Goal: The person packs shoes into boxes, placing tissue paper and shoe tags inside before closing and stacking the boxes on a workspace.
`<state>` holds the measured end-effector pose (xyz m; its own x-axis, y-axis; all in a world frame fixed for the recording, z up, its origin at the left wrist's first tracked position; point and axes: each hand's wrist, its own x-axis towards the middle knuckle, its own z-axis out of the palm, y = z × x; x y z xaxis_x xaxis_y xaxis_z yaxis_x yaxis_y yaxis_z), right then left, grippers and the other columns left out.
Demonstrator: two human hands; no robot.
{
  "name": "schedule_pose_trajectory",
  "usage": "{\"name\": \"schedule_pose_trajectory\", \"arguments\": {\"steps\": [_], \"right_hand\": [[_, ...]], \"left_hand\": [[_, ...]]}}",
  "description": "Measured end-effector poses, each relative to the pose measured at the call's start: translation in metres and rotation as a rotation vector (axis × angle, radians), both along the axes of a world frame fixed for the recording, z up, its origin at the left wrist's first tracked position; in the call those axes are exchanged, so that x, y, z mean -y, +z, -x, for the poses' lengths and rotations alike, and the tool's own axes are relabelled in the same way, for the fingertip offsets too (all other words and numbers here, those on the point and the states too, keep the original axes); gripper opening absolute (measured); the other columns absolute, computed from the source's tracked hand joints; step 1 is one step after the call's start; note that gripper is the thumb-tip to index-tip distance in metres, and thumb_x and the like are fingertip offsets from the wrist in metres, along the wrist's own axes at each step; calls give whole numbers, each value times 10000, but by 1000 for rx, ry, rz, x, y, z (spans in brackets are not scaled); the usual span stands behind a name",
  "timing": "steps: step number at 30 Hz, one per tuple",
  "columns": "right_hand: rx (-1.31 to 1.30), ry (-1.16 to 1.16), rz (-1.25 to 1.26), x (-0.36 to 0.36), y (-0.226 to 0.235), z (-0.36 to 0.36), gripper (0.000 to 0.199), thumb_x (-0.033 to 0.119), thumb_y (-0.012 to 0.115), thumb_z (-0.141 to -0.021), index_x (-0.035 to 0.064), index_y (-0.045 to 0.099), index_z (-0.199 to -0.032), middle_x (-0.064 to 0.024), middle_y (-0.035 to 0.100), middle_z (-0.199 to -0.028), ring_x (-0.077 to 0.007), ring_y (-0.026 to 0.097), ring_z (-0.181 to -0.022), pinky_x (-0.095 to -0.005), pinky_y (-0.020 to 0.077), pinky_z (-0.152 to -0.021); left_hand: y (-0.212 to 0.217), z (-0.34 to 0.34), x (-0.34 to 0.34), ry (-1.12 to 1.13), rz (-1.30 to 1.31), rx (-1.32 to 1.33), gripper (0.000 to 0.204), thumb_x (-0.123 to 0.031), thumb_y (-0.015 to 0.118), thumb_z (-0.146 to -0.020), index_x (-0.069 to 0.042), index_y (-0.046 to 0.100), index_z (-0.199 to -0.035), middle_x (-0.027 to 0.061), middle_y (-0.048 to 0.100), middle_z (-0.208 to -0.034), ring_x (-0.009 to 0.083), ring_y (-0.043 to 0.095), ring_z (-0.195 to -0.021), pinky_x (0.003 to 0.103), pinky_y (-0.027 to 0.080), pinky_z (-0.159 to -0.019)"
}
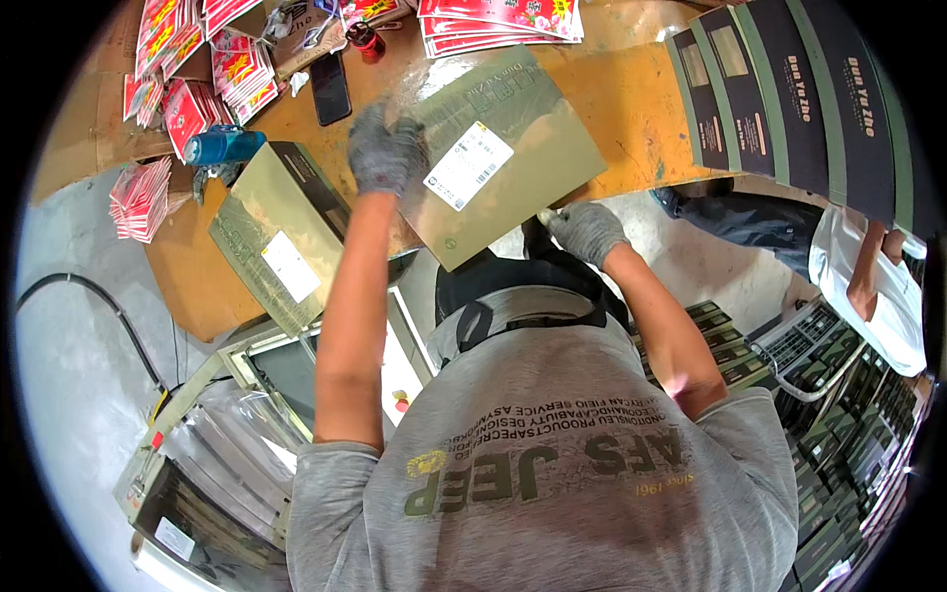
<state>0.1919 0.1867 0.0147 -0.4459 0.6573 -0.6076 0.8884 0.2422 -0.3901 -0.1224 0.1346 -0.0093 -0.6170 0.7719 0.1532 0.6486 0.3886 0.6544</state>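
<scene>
Counter: orange-brown, curving round from 10 to 2 o'clock of the middle of the view (631, 109).
Dark boxes: a row of black boxes with green edges (809, 109) at 2 o'clock, lined up at the counter's far right; more stacked boxes (848, 464) lie at 4 o'clock.
Machine: a pale-framed unit with clear film (217, 454) at 8 o'clock.
Co-worker: white top (878, 286) at 3 o'clock, well apart from the work.
Green box: the olive box (552, 148) is at 12 o'clock, turned askew, its lower corner past the counter's near edge. Whether it bears on the counter or is lifted, I cannot tell. The step in hand looks like positioning this box.
Second box: a similar olive one (266, 232) between 9 and 10 o'clock, with a white label.
Red packets: bundles (242, 74) toward 11 o'clock, others (501, 28) at 12.
Gloved hands: the left hand (388, 148), blurred, lies against the green box's 9 o'clock side; its grip is unclear. The right hand (589, 235), fingers half bent, is at the box's 5 o'clock edge; contact is unclear. The next move seems to call for firm, level support from both.
Blue bottle: lying at 10 o'clock (222, 146).
Phone: dark, at 11 o'clock (331, 89).
White label: on the green box's top (469, 166).
</scene>
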Motion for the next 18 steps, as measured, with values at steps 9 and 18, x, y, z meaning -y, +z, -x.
{"name": "schedule_pose_trajectory", "arguments": {"steps": [9,18], "right_hand": [[-352,-440,-158,-20,-49,-6,554,325,496,-1014,14,435,-1469,-289,576,-1359,-433,562,-1258,-451,450,-1056],[-378,-447,-299,-8,-83,-10,596,359,409,-1054,32,338,-1548,-290,504,-1444,-441,518,-1308,-458,422,-1099]], "left_hand": [[-44,19,45,37,670,684,491,-464,564,-983,-5,713,-1071,150,744,-962,347,698,-883,437,544,-812],[-75,-59,68,550,206,1466,341,-329,579,-997,-43,686,-1147,104,709,-1019,235,669,-844,345,555,-718]]}}
